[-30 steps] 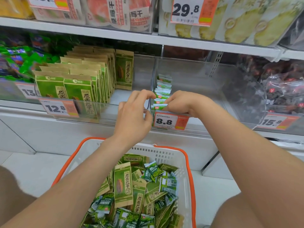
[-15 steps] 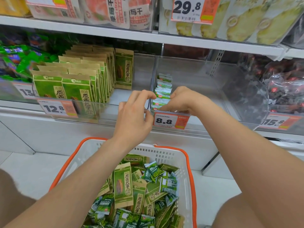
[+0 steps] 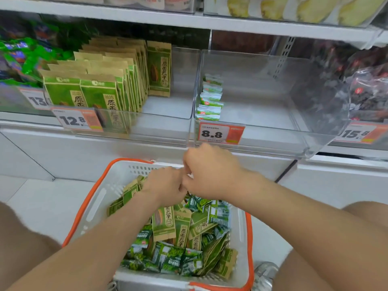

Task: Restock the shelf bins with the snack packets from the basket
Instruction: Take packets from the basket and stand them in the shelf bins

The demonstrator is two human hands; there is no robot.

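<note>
1. Left hand (image 3: 165, 185) and right hand (image 3: 210, 173) curl over the near basket (image 3: 117, 181); contents I cannot tell.
2. Snack packets (image 3: 180, 234) heaped inside: light, soft, slippery, I judge; pinch 1 sealed edge.

- You can read "12.8" on the left price tag (image 3: 77, 120), on the front of the left bin (image 3: 168, 114).
- The middle price tag (image 3: 220, 134) shows you "8.8".
- At your right, another tag (image 3: 361, 134) reads "15.8".
- The far-left tag (image 3: 35, 99) begins "13"; the rest is cut off.
- The shelf packets (image 3: 98, 95) carry "原香瓜子", and so does a basket packet (image 3: 184, 234).
</note>
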